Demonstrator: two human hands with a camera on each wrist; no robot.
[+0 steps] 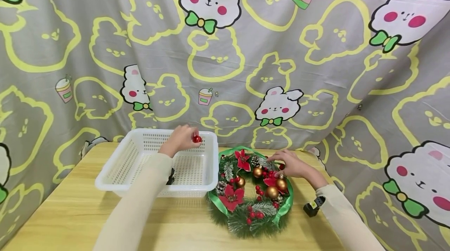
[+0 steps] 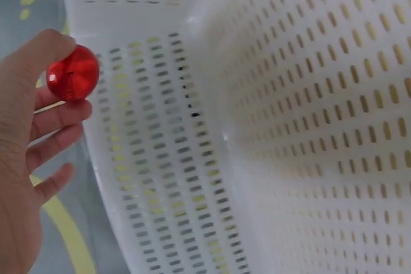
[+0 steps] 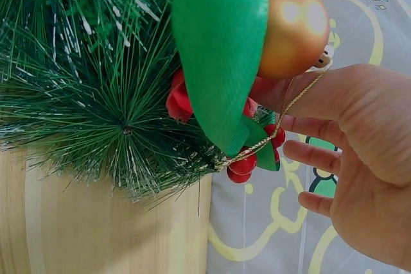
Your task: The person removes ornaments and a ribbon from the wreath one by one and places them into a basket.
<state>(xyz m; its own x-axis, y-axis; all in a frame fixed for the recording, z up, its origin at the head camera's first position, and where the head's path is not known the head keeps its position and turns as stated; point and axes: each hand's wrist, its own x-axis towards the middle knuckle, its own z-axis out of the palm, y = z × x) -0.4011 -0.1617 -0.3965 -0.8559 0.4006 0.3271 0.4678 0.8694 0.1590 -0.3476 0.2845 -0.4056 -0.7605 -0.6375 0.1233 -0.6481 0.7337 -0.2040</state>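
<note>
My left hand (image 1: pixel 183 139) pinches a shiny red ball ornament (image 1: pixel 197 138) between thumb and forefinger, above the right part of a white perforated plastic basket (image 1: pixel 105 182). In the left wrist view, the other fingers of that hand stand loosely apart from the red ball (image 2: pixel 74 74). At the far right side of a green Christmas wreath (image 1: pixel 253 219) is my right hand (image 1: pixel 293 165), its fingers spread over the decorations. Seen from the right wrist, its thumb passes behind a gold ball ornament (image 3: pixel 295 24) and a green ribbon (image 3: pixel 221 43), which hide the fingertips.
The wreath carries red poinsettias (image 1: pixel 232 197), pinecones, red berries and gold balls. It lies on the wooden table (image 1: pixel 168 223), just right of the basket. A patterned grey curtain (image 1: pixel 225 106) hangs behind the table. A small black item (image 1: pixel 170 176) shows beside the left sleeve.
</note>
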